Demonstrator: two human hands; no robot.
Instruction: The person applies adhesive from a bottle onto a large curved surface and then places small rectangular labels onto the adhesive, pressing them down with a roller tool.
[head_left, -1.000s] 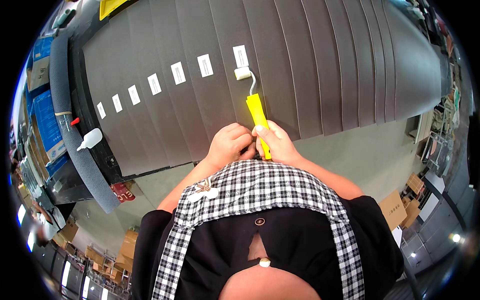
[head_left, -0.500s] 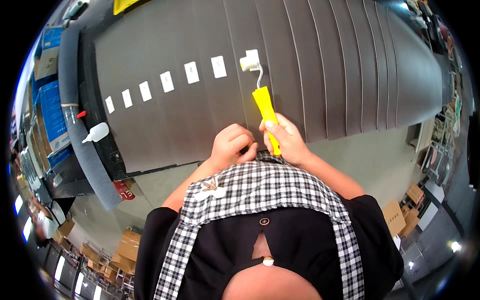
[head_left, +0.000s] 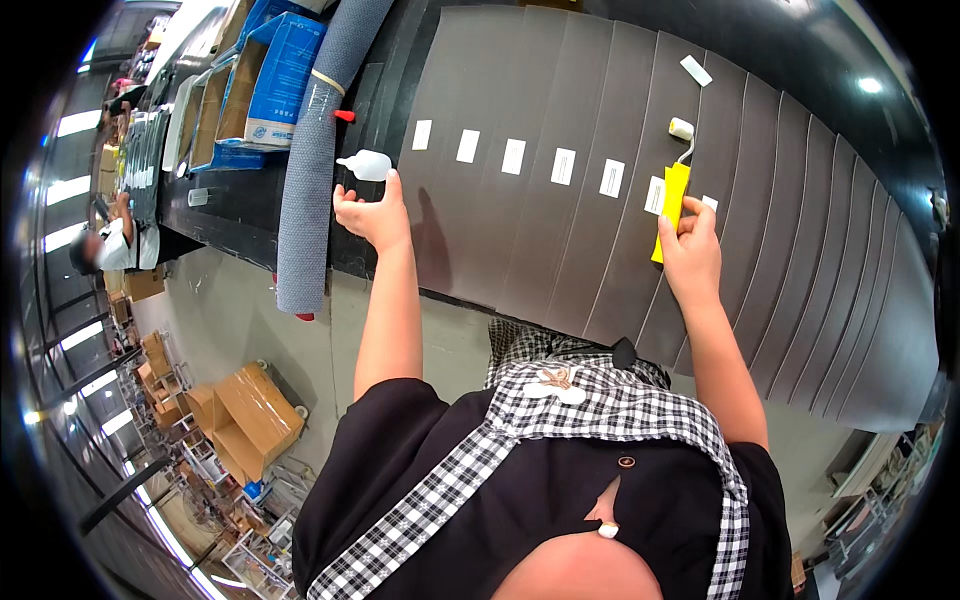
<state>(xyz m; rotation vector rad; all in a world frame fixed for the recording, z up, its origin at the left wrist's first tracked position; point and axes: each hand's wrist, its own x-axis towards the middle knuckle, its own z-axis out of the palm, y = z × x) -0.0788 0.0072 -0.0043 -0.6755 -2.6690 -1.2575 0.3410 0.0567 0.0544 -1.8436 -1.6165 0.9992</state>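
My right hand (head_left: 692, 250) is closed round the yellow handle of a small paint roller (head_left: 674, 190). The roller's white head lies over the dark sheets, pointing away from me. Farther left, my left hand (head_left: 376, 214) reaches toward a white squeeze bottle (head_left: 368, 165) with a thin nozzle. Its thumb and fingers are spread around the near side of the bottle, the thumb tip at its right end; whether they touch it I cannot tell. White labels (head_left: 513, 156) run in a row across the overlapping dark grey-brown sheets (head_left: 540, 240). The roller handle and right hand partly cover the labels nearest them.
A grey textured roll (head_left: 306, 200) lies along the table's left end, a small red cap (head_left: 345, 116) beside it. Blue cartons (head_left: 285, 85) stand beyond. Another white label (head_left: 696, 70) lies farther back. A brown box (head_left: 245, 420) is on the floor; a person (head_left: 115, 240) is far left.
The view has swung left. My left hand has gone from near my apron out to the squeeze bottle, its fingers opening. My right hand still holds the roller, whose head has left the label.
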